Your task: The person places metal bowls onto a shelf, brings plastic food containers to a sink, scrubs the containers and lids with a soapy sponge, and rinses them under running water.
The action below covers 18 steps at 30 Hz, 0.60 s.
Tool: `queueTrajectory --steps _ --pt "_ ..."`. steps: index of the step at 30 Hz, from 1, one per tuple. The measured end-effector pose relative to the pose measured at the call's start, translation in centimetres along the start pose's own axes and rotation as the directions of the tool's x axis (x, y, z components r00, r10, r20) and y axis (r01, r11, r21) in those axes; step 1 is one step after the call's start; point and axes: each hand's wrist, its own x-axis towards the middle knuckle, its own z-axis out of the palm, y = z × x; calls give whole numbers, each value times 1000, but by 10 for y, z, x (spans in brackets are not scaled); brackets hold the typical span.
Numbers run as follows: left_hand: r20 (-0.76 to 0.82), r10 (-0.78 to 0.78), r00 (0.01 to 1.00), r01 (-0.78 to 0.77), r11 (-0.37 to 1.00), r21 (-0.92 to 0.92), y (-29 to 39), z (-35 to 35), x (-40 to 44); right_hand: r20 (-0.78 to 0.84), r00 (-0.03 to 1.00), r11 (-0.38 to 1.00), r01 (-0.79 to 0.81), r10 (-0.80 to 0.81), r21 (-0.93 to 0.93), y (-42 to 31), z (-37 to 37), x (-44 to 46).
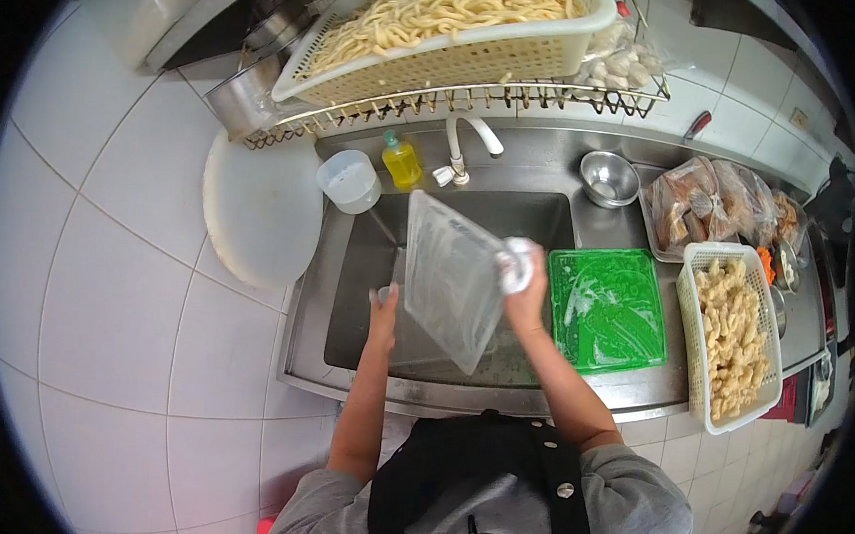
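Note:
A translucent plastic lid or shallow tub (455, 282) stands tilted over the sink (367, 255), its surface streaked with suds. My right hand (528, 299) is closed round a white, foamy scrubber (515, 265) at the right edge of this plastic piece. Whether those fingers also grip the edge is hidden. To the left, my left hand (382, 314) is raised over the basin with its fingers apart, a small gap from the plastic. A green lid-like panel (607, 311) covered in suds lies on the counter by my right forearm.
Behind the basin are a white faucet (458, 150), a yellow soap bottle (402, 161) and a clear tub (349, 181). A steel bowl (609, 179), bagged food (707, 206) and a filled basket (699, 324) occupy the right counter. A noodle basket (435, 65) sits overhead on a rack.

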Motion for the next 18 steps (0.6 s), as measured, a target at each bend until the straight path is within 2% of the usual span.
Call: queueTrajectory --steps 1,3,4,5,6,7,8,9,10,11,12,14,15,17,18 --pt "-7 0 1000 0 1000 -10 -35 -20 17 -26 999 991 -33 37 127 14 -8 10" --pt "267 -189 945 225 968 -109 -84 -46 35 -104 993 994 -55 64 94 38 -23 23" --pt "265 -189 946 226 967 -118 -76 -42 22 -148 979 983 -117 137 138 47 -25 27" --pt "415 -88 906 241 912 -332 -68 -40 6 -192 958 967 -179 214 184 57 -24 28" --pt "528 47 848 280 806 -521 -55 -35 -13 -188 959 967 -180 214 182 66 -22 26" --pt "528 46 848 282 805 -523 -43 -28 -29 -172 929 939 -299 327 168 75 -20 24" --pt "485 130 865 213 779 -590 -30 -21 -44 -158 886 897 -414 436 154 85 -17 22" --pt "434 210 876 144 745 -652 -20 -18 -54 -114 910 916 -401 398 -6 101 -15 19" --pt "431 206 878 147 742 -654 -14 -20 -60 -88 932 900 -361 351 -245 101 -15 17" --pt "365 245 898 72 738 -671 -7 -22 -64 -48 951 834 -293 307 -467 100 -14 16" --pt "296 287 911 -8 731 -683 -2 -26 -66 -41 951 836 -290 306 -466 107 -14 11" --pt "273 300 914 -25 714 -700 2 -37 -67 -20 950 757 -262 313 -599 129 -15 -4" --pt "257 307 916 -34 701 -713 5 -42 -67 -9 951 762 -253 309 -596 128 -10 -12" --pt "263 318 911 -43 708 -705 10 -41 -69 250 912 918 -241 326 -316 118 6 -40" --pt "284 325 902 -40 719 -693 10 -38 -70 388 884 965 -220 259 -143 92 20 -56"
